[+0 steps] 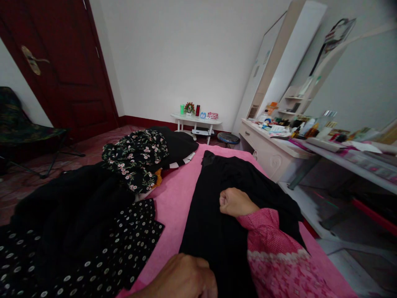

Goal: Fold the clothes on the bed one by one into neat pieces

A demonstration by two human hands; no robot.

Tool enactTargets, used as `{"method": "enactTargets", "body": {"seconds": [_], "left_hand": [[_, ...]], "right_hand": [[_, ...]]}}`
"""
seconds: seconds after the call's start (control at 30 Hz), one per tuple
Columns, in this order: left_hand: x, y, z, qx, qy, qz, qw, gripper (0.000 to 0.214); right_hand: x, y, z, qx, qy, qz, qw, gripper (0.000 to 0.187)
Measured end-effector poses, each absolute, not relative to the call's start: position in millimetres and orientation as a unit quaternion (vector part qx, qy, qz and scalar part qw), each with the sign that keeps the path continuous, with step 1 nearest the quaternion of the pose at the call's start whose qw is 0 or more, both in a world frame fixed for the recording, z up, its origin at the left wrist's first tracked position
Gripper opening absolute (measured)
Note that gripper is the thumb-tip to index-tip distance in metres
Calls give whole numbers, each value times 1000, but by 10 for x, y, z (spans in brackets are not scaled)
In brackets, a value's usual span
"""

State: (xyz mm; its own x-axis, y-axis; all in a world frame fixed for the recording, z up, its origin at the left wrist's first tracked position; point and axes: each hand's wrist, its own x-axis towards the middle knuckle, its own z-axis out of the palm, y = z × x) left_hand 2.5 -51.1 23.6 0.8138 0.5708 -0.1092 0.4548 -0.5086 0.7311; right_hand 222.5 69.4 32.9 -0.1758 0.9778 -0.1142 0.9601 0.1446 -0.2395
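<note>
A long black garment (211,215), perhaps trousers or a skirt, lies spread on the pink bed cover (175,198), its waistband at the far end. My right hand (237,202) is closed in a fist on the middle of the cloth. Nearer to me, my left hand (186,276) has its fingers curled at the garment's left edge. Both hands seem to grip the black cloth, though the fingertips are hidden. Left of the garment is a heap of clothes: a black floral piece (136,157), a plain black one (74,207) and a dotted one (133,227).
A dressing table (269,149) crowded with bottles stands on the right, beside a glass-topped table (350,161). Beyond the bed are a round stool (228,138) and a low white table (197,119). A camouflage folding chair (31,130) stands left, near a dark red door (58,62).
</note>
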Motion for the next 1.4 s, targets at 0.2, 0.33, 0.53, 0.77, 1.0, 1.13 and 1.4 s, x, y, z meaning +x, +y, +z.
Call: {"method": "enactTargets", "body": {"seconds": [0.2, 0.33, 0.53, 0.77, 1.0, 1.13, 1.4], "left_hand": [[199, -504, -155, 919, 265, 43, 289, 10], [345, -423, -140, 947, 218, -36, 234, 24], [634, 239, 377, 887, 374, 114, 247, 24], [824, 1008, -318, 830, 500, 224, 102, 57], [800, 985, -407, 851, 471, 209, 100, 56], [794, 1002, -409, 851, 468, 211, 114, 57], [791, 987, -401, 842, 458, 247, 141, 58]], "right_hand": [[2307, 704, 334, -664, -736, 135, -3, 4], [2254, 719, 223, -650, -737, 182, -31, 8], [2345, 784, 187, -652, -727, 213, 23, 13], [2430, 992, 114, -650, -677, 113, 326, 12], [2465, 1824, 263, -721, -650, -58, 234, 24], [2515, 2282, 113, -793, -602, -54, 80, 63], [2810, 2632, 37, -797, -598, -74, 49, 31]]}}
